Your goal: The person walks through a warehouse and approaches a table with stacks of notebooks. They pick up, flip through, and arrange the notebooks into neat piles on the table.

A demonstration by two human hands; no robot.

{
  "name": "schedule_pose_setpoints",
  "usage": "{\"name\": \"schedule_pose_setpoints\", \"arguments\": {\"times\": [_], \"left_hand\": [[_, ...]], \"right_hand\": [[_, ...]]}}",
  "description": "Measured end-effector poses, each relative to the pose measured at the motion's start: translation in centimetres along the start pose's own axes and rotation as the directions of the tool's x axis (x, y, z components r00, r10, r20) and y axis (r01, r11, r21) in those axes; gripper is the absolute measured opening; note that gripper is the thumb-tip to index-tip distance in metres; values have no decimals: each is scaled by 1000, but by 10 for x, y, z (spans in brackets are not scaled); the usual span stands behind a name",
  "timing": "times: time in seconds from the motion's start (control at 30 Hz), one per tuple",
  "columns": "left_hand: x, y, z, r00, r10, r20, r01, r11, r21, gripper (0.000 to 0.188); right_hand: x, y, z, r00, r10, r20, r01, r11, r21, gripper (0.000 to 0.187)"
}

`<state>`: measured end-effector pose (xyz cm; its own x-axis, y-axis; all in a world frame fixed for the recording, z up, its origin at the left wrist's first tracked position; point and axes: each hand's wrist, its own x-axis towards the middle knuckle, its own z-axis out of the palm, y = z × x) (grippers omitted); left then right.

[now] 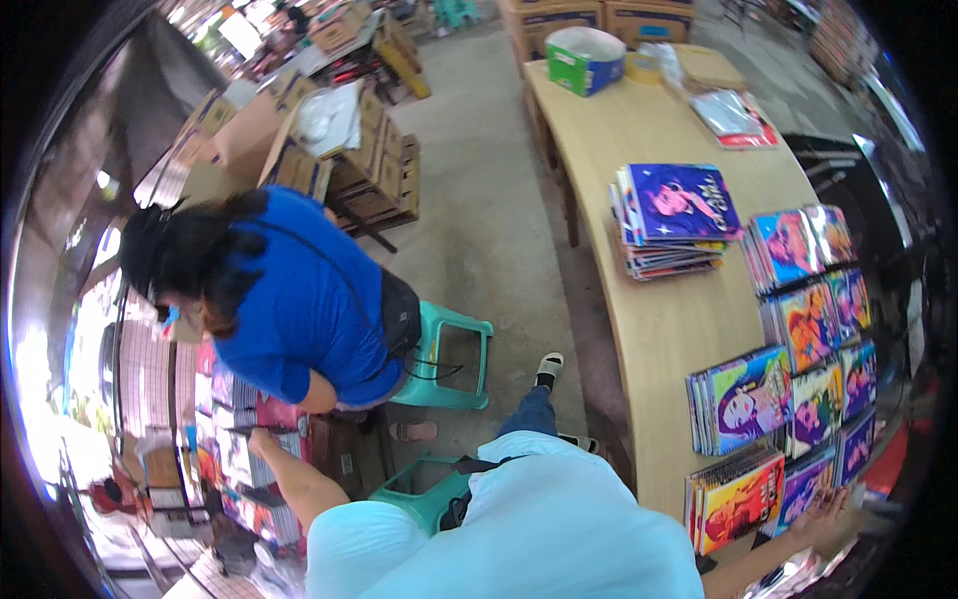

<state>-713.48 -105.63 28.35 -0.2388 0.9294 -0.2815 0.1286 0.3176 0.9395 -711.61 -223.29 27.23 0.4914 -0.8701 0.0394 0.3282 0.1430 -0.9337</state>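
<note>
My left arm stretches out to the left, and my left hand [262, 442] is at rows of colourful booklets [236, 451] on a work surface there. Its fingers are too small and blurred to make out. On the right, my right hand [822, 507] is beside a stack of purple-covered booklets [806, 491] at the near end of the table, fingers apart and nothing seen in them. Close to it are a stack of orange-and-yellow booklets [736, 504] and a stack with a long-haired figure on the cover [743, 399].
A co-worker in a blue shirt [309, 295] sits on a green plastic stool [454, 349]; another stool [419, 489] is beside me. The wooden table [649, 349] carries a booklet pile [682, 205] and a green-and-blue box [584, 65]. Cartons [374, 150] stand farther back.
</note>
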Motion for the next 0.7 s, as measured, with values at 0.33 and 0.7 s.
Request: {"name": "schedule_pose_setpoints", "arguments": {"times": [0.33, 0.7], "left_hand": [[-327, -194, 42, 179, -244, 953, -750, 594, 293, 27], [-606, -79, 467, -282, 467, 838, -819, 337, -463, 39]], "right_hand": [[-87, -34, 242, 979, -17, 203, 13, 1000, 19, 24], [-170, -58, 198, 971, -238, -25, 222, 936, -273, 19]]}}
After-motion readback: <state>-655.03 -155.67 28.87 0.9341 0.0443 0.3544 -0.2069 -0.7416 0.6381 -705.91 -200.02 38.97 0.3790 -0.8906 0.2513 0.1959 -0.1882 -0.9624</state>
